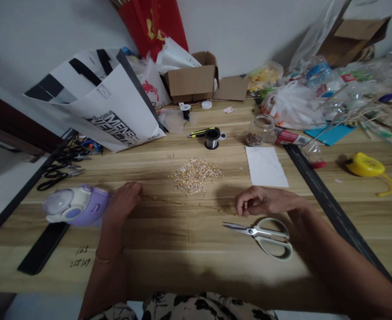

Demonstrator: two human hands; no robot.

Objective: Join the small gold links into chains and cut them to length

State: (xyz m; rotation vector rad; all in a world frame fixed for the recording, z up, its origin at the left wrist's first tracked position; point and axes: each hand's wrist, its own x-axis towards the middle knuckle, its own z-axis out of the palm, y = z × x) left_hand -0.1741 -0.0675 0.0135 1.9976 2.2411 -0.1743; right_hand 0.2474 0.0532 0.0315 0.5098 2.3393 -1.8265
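A thin gold chain (182, 203) stretches sideways just in front of me, between my two hands. Its left end is pinched in the closed fingers of my left hand (125, 198), beside a purple and cream bottle (91, 206). At the other end, my right hand (257, 201) has thumb and forefinger closed on the chain, close to the tabletop. A pile of small gold and clear pieces (196, 175) lies just beyond the chain. Below my right hand rest scissors (265, 234) with pale handles, blades pointing left.
Behind the pile stand a wire spool (211, 138), a box cutter (199, 132) and a jar of beads (257, 133). White paper (267, 166) lies right of the pile. Pliers (59, 174) are at the left edge, a tape measure (365, 164) at the right. A phone-like black slab (42, 249) lies near left.
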